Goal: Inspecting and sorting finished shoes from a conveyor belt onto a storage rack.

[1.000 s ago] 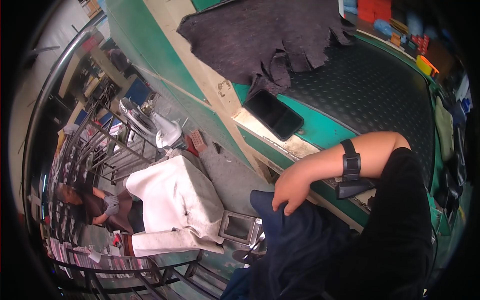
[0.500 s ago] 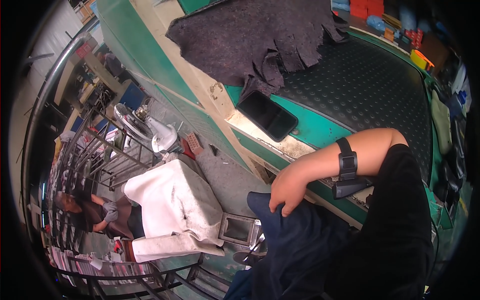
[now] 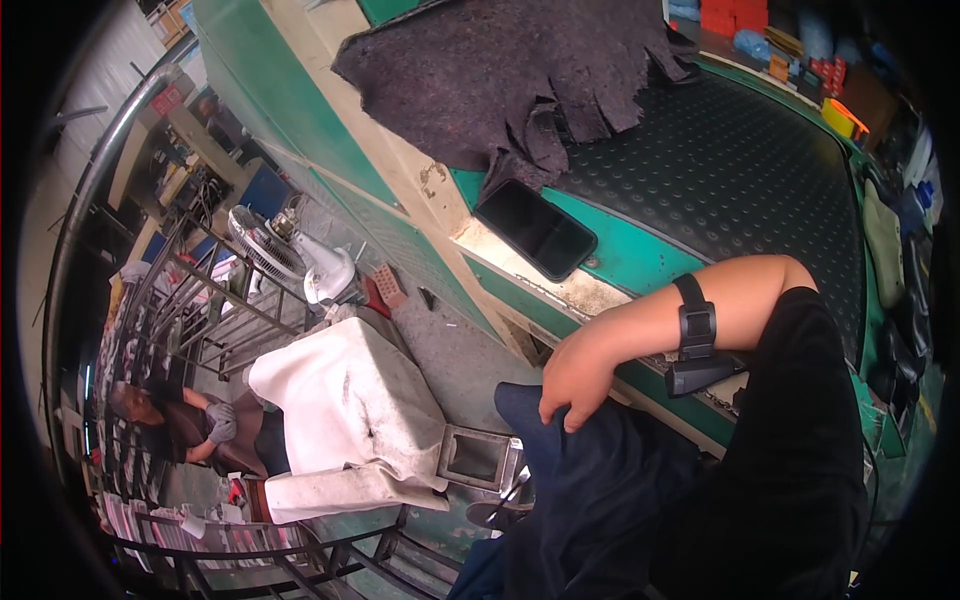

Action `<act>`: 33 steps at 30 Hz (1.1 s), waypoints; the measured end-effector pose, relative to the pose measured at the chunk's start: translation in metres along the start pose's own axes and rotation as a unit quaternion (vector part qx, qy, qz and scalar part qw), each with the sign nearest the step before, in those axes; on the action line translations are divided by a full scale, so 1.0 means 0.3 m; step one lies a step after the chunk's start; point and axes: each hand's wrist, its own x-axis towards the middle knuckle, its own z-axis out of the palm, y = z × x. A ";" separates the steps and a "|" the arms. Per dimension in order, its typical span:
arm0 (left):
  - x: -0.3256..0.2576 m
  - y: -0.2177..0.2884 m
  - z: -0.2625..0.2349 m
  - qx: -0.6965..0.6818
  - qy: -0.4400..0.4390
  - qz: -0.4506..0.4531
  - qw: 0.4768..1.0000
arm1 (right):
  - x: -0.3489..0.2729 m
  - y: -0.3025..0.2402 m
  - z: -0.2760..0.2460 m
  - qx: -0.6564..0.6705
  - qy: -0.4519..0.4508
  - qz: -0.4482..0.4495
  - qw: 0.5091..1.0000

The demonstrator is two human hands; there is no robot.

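My right hand [image 3: 580, 378] rests on my knee, over the dark navy trousers [image 3: 615, 455]. It hangs loosely bent from the wrist, with two fingertips pointing down and a little apart; the other fingers are hidden. Nothing shows in its grasp. A black strap with a small module [image 3: 695, 322] goes round the forearm. My left hand is out of view. Beyond the forearm, a black smartphone [image 3: 537, 230] lies dark-screened on the green machine's ledge. Behind it, a dark brown-grey hide [image 3: 490, 80] with ragged, cut strips spreads over a black studded mat [image 3: 740, 150].
On the left are a white-covered block [image 3: 345, 405], a grey fan [image 3: 268, 245] and metal racks [image 3: 205, 310]. Another person [image 3: 205, 430] in an apron and gloves sits at far left. Red boxes [image 3: 732, 18] and a yellow-orange item [image 3: 845, 118] stand at the upper right.
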 end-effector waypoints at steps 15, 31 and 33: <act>0.099 -0.112 0.057 0.126 -0.025 -0.020 0.991 | -0.012 -0.007 -0.006 0.004 -0.008 0.011 1.000; -0.025 0.061 -0.004 0.100 -0.026 0.164 0.981 | -0.014 -0.014 -0.007 0.035 0.044 -0.025 0.998; -0.059 0.127 -0.025 0.149 -0.032 0.177 0.972 | -0.026 -0.008 -0.032 0.084 0.097 -0.074 0.989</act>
